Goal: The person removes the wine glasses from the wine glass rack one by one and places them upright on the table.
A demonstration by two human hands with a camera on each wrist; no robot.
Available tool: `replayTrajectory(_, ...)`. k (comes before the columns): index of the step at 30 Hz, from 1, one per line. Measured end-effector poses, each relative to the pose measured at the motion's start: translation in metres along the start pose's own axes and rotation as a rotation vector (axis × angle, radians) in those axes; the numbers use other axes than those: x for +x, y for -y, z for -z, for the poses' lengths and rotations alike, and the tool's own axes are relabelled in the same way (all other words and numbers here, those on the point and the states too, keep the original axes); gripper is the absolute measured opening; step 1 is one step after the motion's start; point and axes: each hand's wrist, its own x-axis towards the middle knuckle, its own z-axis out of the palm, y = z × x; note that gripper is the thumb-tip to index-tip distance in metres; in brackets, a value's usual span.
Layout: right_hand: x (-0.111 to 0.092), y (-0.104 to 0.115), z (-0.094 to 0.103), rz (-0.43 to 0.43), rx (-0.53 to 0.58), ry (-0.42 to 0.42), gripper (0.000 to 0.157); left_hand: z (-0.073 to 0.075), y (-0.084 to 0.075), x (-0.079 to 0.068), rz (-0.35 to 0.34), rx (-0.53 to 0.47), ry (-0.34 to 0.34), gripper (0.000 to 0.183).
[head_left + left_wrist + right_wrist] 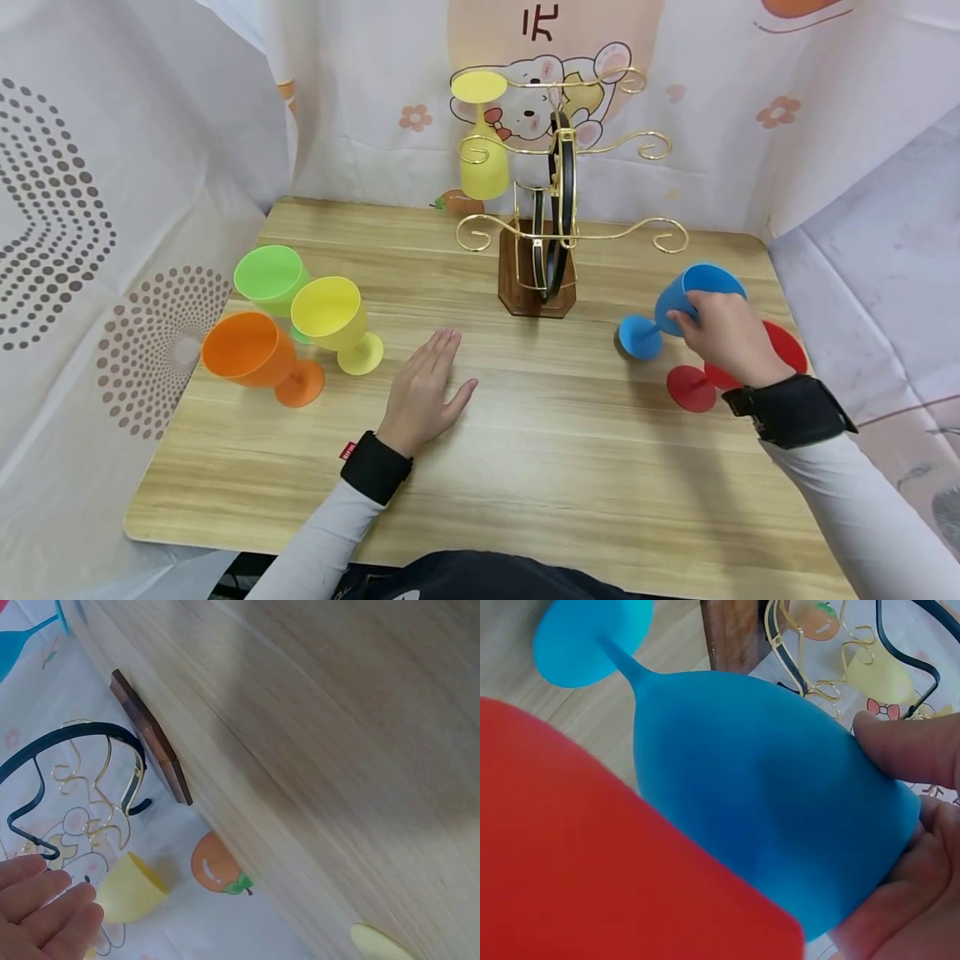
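Observation:
My right hand (731,333) pinches the blue plastic goblet (757,787) near its rim, thumb on one side and fingers on the other. The goblet's foot is close to the tabletop; whether it touches, I cannot tell. Just nearer to me stands a red goblet (692,389), partly hidden by that hand and wrist. My left hand (422,387) lies palm down on the table with straight fingers, holding nothing. Centred at the back is a gold wire rack (566,237) on a wooden base (537,300). A yellow goblet (483,171) hangs upside down from its upper left arm.
On the left of the wooden table (525,500) stand an orange goblet (251,354), a green goblet (268,279) and another yellow goblet (330,315), close together. The rack's curled arms reach out to both sides. A printed curtain (375,100) hangs behind the table.

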Motion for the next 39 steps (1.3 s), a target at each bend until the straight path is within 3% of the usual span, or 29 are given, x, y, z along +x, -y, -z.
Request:
replayTrajectory(16, 0.005, -0.005, -0.013, -0.046, -0.028, 0.074, 0.02, 0.0, 0.001, -0.001, 0.033, -0.062, 0.0, 0.062)
replayTrajectory(19, 0.001, -0.001, -0.013, -0.07, -0.006, 0.02, 0.032, -0.001, 0.001, -0.001, 0.036, -0.063, -0.005, 0.062)
replayTrajectory(22, -0.005, 0.007, -0.009, -0.089, 0.007, -0.09, 0.05, 0.0, 0.001, 0.0, 0.037, -0.062, -0.012, 0.062)
replayTrajectory(27, -0.018, 0.036, -0.009, -0.055, 0.059, -0.291, 0.055, 0.002, 0.003, 0.004, 0.039, -0.072, -0.033, 0.062)
replayTrajectory(31, -0.031, 0.061, -0.025, 0.007, 0.144, -0.352, 0.056, 0.008, 0.004, 0.011, 0.027, -0.083, -0.064, 0.061)
replayTrajectory(39, -0.05, 0.082, -0.086, 0.013, 0.256, -0.276, 0.074, 0.042, 0.007, 0.041, -0.02, -0.075, -0.124, 0.059)
